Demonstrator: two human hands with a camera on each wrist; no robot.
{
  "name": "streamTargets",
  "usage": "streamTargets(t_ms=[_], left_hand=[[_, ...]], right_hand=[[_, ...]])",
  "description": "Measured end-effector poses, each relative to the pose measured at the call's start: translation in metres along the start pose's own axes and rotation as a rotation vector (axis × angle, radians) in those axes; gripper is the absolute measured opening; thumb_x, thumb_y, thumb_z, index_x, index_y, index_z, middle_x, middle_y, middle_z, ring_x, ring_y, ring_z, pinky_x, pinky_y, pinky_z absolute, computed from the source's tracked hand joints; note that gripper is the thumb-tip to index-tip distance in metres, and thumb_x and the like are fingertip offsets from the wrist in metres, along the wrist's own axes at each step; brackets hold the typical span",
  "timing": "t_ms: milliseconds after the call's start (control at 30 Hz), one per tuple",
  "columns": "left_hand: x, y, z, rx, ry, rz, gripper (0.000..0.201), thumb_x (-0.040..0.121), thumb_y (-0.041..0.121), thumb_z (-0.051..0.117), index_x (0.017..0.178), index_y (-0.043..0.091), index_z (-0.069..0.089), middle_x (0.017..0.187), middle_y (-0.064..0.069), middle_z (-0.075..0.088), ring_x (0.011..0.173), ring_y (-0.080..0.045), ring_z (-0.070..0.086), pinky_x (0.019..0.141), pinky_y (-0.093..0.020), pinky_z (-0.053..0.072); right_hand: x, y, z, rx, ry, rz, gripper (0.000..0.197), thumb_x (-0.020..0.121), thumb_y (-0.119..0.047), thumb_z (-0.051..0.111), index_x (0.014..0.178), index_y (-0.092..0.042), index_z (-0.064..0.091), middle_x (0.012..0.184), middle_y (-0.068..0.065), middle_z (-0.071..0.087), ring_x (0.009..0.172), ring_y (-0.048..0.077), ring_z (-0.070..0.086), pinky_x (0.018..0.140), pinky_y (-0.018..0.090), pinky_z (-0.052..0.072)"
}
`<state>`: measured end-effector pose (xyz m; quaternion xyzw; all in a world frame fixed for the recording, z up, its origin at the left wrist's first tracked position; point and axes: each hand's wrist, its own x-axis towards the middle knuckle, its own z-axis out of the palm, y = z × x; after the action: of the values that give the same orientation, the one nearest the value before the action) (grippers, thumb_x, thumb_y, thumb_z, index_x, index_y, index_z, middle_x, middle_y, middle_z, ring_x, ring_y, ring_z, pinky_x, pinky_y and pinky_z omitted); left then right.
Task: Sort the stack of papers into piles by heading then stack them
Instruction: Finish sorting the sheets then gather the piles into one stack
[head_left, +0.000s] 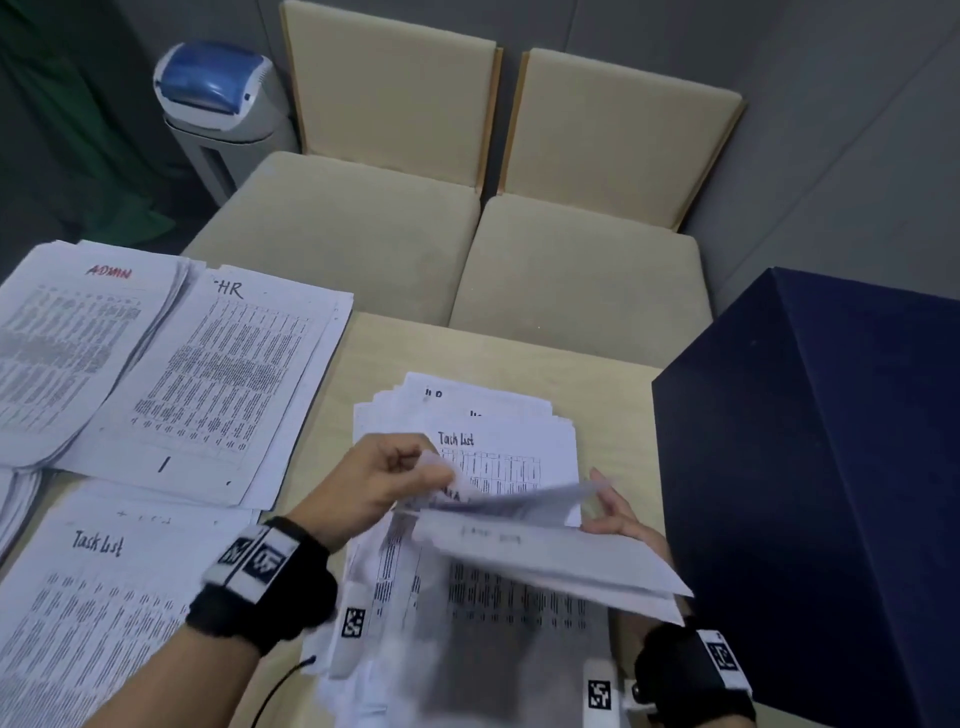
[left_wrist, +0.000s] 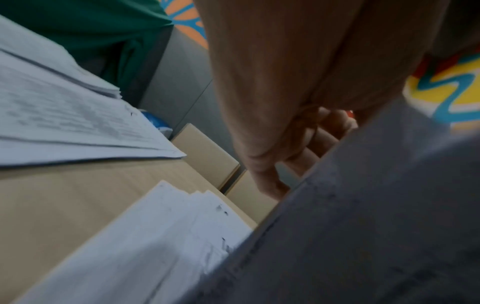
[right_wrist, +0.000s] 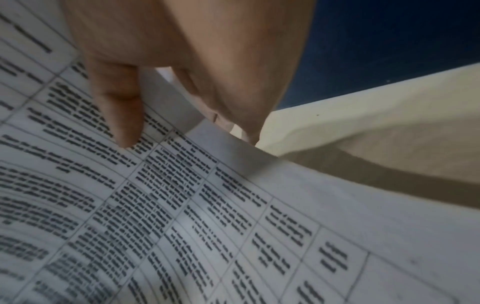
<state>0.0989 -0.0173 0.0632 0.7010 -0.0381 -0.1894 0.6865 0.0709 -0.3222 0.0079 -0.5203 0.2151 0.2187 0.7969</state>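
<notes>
Pale wood tabletop (head_left: 467, 348) is our landmark, and we name everything by its place on it. Off its right edge stands a large dark blue box (head_left: 810, 467). Beyond its far edge sit 2 cream chairs (head_left: 363, 208) and a white bin with a blue lid (head_left: 218, 93).

On the table's left side we have 3 sorted piles: at the far-left corner one headed ADMIN in red (head_left: 78, 338), beside it one headed HR (head_left: 218, 379), and at the near-left one headed Task List (head_left: 88, 613). All are white printed sheets carrying a dense table of small black text, with a handwritten heading at the top.

At the table's middle, toward the near edge, lies the unsorted stack (head_left: 493, 441), loosely fanned, a Task List sheet on top.

Above that stack we hold a lifted sheet (head_left: 545, 556), blurred. Our left hand (head_left: 374, 483) pinches its upper edge with curled fingers. Our right hand (head_left: 623, 514) grips its right edge, thumb (right_wrist: 116, 115) on the printed face and the other fingers behind.

We judge each sheet light, limp and slippery against its neighbours, so 2 may lift together; a corner or edge pinch looks best.
</notes>
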Motion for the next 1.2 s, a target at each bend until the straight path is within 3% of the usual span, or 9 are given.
streamTargets(t_ms=[67,200,300,567,733,900,967,1067,1200], left_hand=[[-0.015,0.000,0.006,-0.123,-0.062,-0.045,0.026,0.077,0.028,0.080,0.063,0.016,0.061,0.067,-0.006,0.062,0.064,-0.017,0.051,0.061,-0.024,0.037],[-0.021,-0.015,0.001,-0.300,0.044,-0.034,0.051,0.067,0.047,0.086,0.065,0.007,0.053,0.081,-0.013,0.071,0.091,-0.035,0.066,0.073,-0.029,0.049],[-0.001,-0.028,-0.008,-0.215,0.248,-0.100,0.072,0.069,0.070,0.069,0.085,0.000,0.066,0.108,-0.010,0.074,0.104,-0.027,0.069,0.086,-0.035,0.052],[0.081,-0.078,-0.024,0.726,0.258,-0.282,0.062,0.085,0.031,0.076,0.132,0.005,0.046,0.126,-0.010,0.055,0.107,-0.027,0.059,0.094,-0.037,0.048],[0.087,-0.080,-0.011,0.620,0.212,-0.354,0.030,0.086,0.030,0.075,0.101,0.016,0.053,0.087,-0.003,0.063,0.081,-0.024,0.059,0.072,-0.030,0.043],[0.065,-0.062,0.001,0.329,0.205,-0.144,0.043,0.084,0.015,0.077,0.059,0.018,0.043,0.048,0.012,0.050,0.052,-0.004,0.048,0.055,-0.022,0.037],[0.048,-0.051,0.002,0.171,0.187,-0.089,0.038,0.082,0.007,0.078,0.061,0.010,0.046,0.050,0.012,0.056,0.052,0.002,0.053,0.057,-0.014,0.040],[0.025,-0.045,0.001,-0.010,0.082,-0.072,0.041,0.076,0.005,0.083,0.074,-0.017,0.048,0.069,-0.019,0.066,0.065,-0.016,0.063,0.064,-0.026,0.049],[0.006,-0.047,-0.001,-0.069,0.122,-0.036,0.067,0.074,0.041,0.082,0.069,-0.016,0.047,0.067,-0.013,0.048,0.065,-0.018,0.046,0.063,-0.030,0.038]], right_hand=[[-0.003,0.001,0.009,0.007,0.032,0.002,0.023,0.086,-0.010,0.065,0.107,-0.013,0.074,0.107,-0.001,0.077,0.087,0.016,0.075,0.063,0.022,0.057],[-0.003,0.012,0.013,-0.047,0.142,-0.024,0.013,0.057,-0.006,0.074,0.069,-0.001,0.077,0.082,0.019,0.072,0.062,0.027,0.070,0.053,0.028,0.056],[-0.011,0.014,0.011,0.005,0.173,-0.047,0.012,0.066,0.002,0.061,0.057,-0.004,0.066,0.062,0.014,0.062,0.047,0.023,0.060,0.043,0.023,0.049],[-0.020,0.026,-0.001,-0.126,0.171,-0.201,0.023,0.083,-0.019,0.066,0.104,-0.013,0.074,0.085,0.014,0.070,0.081,0.033,0.067,0.075,0.045,0.057],[-0.024,0.027,0.002,-0.235,0.256,-0.098,0.050,0.097,0.008,0.046,0.055,-0.016,0.060,0.057,0.006,0.050,0.057,0.022,0.046,0.059,0.031,0.040],[-0.023,0.025,0.001,-0.047,0.156,-0.147,0.019,0.054,-0.026,0.081,0.064,-0.011,0.073,0.097,0.003,0.074,0.094,0.022,0.068,0.086,0.035,0.052],[-0.014,0.022,-0.006,-0.002,0.170,-0.140,0.025,0.055,-0.013,0.074,0.078,-0.002,0.075,0.122,-0.001,0.071,0.116,0.017,0.064,0.099,0.039,0.047],[-0.008,0.015,-0.005,-0.044,0.168,-0.069,0.056,0.062,-0.002,0.075,0.116,-0.010,0.067,0.126,0.009,0.068,0.108,0.027,0.065,0.080,0.034,0.056],[-0.017,0.018,0.008,-0.222,0.282,-0.194,0.029,0.087,0.006,0.062,0.067,-0.014,0.068,0.083,0.019,0.069,0.076,0.023,0.062,0.084,0.041,0.053]])
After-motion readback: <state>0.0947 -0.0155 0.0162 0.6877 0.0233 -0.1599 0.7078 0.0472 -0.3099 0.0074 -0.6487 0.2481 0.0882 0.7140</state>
